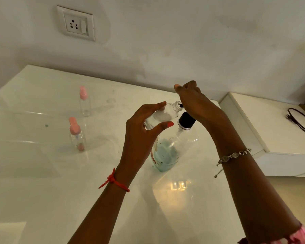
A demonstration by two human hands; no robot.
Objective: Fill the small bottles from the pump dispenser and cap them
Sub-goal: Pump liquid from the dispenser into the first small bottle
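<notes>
One small bottle [163,114] gripped by left hand [139,132], mouth at nozzle [181,105] of pump dispenser [186,120] clasped under right hand [195,103]

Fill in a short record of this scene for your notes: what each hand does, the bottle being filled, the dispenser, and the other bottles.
left hand: holds the uncapped small bottle, tilted, neck at the nozzle
right hand: curled over the head of the pump dispenser
pump dispenser: upright on the table, little bluish liquid left
near pink-capped bottle: upright, left of the hands
far pink-capped bottle: upright, behind it
</notes>
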